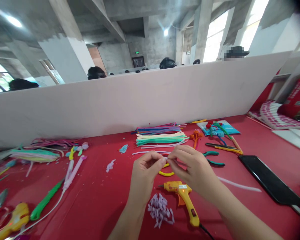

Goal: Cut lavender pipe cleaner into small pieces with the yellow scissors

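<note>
My left hand [146, 166] and my right hand [190, 165] meet above the red table [95, 200], fingertips pinched together on a small pale pipe-cleaner piece [165, 159]. Both hands are closed on it. Just below them lie a yellow pipe-cleaner loop [165, 173], a yellow glue gun [183, 198] and a heap of short lilac pieces [160, 210]. Behind the hands sits a stack of coloured pipe cleaners [161, 135].
A white partition [115, 103] runs across the back, with heads of other people beyond it. Teal-handled pliers [213, 158], a black tray [270, 180] and finished flowers [217, 130] lie right; a second glue gun [13, 221] and more pipe cleaners [35, 155] lie left.
</note>
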The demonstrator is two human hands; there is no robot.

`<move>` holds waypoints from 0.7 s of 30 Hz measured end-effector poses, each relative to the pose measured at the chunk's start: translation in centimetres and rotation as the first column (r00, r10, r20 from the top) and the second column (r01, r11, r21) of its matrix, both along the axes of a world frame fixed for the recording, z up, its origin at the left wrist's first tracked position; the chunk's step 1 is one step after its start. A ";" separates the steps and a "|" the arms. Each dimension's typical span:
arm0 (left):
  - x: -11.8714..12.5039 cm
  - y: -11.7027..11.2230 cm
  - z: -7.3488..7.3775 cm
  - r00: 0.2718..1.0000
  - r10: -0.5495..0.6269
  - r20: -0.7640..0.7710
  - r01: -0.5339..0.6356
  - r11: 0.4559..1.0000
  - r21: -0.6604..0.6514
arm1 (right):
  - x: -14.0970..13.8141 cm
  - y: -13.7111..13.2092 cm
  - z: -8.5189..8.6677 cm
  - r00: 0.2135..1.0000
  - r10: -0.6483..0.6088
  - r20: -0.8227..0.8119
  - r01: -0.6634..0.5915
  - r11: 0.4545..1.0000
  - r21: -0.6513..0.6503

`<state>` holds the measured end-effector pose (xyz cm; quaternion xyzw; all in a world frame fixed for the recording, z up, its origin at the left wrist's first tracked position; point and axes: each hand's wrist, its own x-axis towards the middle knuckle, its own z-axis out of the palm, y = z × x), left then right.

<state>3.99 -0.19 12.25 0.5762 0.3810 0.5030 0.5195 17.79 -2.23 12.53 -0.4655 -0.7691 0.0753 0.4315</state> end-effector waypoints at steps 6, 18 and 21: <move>-1.2 0.3 0.1 0.928 0.044 -0.371 0.116 0.909 0.400 | 0.6 -0.2 0.5 0.998 0.067 -0.007 -0.067 0.987 -0.148; -1.2 -0.4 0.6 0.776 0.087 -0.625 0.223 0.889 0.400 | 1.3 -0.3 0.7 0.944 0.104 0.313 -0.111 0.994 0.005; -1.2 -0.1 0.4 0.852 0.028 -0.522 0.132 0.955 0.266 | 1.3 -0.4 1.0 0.964 -0.021 0.267 -0.007 0.995 0.102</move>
